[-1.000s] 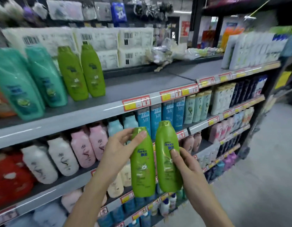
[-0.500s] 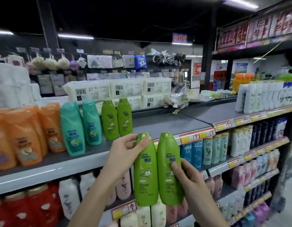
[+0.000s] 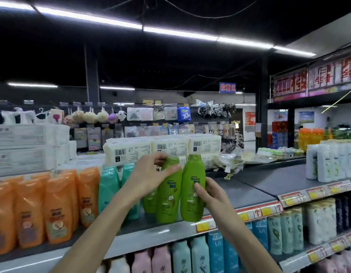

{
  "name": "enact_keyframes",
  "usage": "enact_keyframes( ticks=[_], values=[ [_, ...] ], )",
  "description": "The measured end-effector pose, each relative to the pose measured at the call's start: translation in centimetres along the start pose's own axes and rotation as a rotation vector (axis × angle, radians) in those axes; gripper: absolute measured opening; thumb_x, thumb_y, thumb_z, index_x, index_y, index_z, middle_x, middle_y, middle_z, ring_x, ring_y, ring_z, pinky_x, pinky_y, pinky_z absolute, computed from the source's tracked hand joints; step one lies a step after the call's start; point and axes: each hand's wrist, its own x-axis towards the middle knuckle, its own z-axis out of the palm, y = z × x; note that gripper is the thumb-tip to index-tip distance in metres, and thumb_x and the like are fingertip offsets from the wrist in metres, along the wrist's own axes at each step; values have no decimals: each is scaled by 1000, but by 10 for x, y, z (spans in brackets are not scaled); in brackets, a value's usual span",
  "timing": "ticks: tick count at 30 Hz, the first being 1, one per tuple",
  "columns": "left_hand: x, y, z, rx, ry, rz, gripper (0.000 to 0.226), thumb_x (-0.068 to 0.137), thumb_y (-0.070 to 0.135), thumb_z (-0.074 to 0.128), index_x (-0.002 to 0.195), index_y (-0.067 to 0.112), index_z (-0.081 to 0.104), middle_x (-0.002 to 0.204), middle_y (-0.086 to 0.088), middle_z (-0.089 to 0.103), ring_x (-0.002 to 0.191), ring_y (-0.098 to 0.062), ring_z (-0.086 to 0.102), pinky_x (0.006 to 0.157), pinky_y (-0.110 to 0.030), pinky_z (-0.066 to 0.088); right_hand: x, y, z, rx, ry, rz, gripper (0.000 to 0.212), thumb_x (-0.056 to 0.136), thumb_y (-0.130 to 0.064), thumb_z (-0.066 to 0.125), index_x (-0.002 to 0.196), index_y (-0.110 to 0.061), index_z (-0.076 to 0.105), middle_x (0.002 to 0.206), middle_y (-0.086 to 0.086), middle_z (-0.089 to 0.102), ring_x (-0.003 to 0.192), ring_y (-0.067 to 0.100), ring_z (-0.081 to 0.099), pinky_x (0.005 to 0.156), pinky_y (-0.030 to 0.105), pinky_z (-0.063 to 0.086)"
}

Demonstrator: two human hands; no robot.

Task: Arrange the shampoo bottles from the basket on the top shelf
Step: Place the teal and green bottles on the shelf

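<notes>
Curling round the neck of the left green bottle [image 3: 168, 196], the left hand [image 3: 149, 178] holds it upright; the right hand [image 3: 210, 194] grips the right green bottle [image 3: 192, 186] just beside it, both at the front edge of the top shelf [image 3: 249, 186], near teal bottles [image 3: 108, 186]

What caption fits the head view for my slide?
Left hand and right hand hold two green shampoo bottles at the top shelf, beside teal bottles.
</notes>
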Motion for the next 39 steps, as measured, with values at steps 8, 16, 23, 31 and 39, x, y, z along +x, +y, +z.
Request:
enact_keyframes(
  ticks=[8, 16, 23, 31, 39],
  values=[
    [25, -28, -14, 377, 88, -8, 47, 78, 47, 80, 114, 20, 65, 98, 9, 62, 83, -7, 57, 71, -20, 44, 57, 16, 23, -5, -59, 44, 26, 96, -10, 61, 122, -5, 62, 116, 15, 71, 111, 34, 65, 98, 48, 52],
    [33, -59, -6, 464, 34, -74, 48, 76, 46, 81, 113, 21, 63, 108, 4, 65, 94, -12, 60, 87, -30, 51, 77, 50, 28, -59, -18, 103, 22, 93, -5, 65, 115, -10, 64, 103, 11, 72, 91, 20, 67, 91, 48, 55],
    [32, -66, -1, 465, 16, -80, 45, 76, 45, 82, 109, 19, 66, 104, 3, 66, 97, -15, 60, 92, -34, 51, 75, 61, 29, -58, -3, 107, 25, 93, -2, 63, 116, -9, 62, 108, 10, 72, 99, 22, 67, 81, 31, 57],
    [33, -69, -1, 428, 4, -61, 38, 82, 36, 79, 114, 19, 67, 106, 3, 66, 98, -13, 61, 96, -36, 52, 72, 71, 32, -19, 2, 143, 26, 96, -3, 59, 120, -12, 58, 109, 10, 71, 99, 20, 68, 78, 25, 54],
    [34, -71, 1, 447, 14, -24, 36, 87, 29, 74, 121, 22, 66, 115, 2, 66, 104, -14, 59, 100, -37, 48, 75, 75, 31, -26, -19, 141, 26, 97, -6, 59, 121, -16, 57, 111, 9, 70, 101, 19, 68, 82, 26, 54]
  ],
)
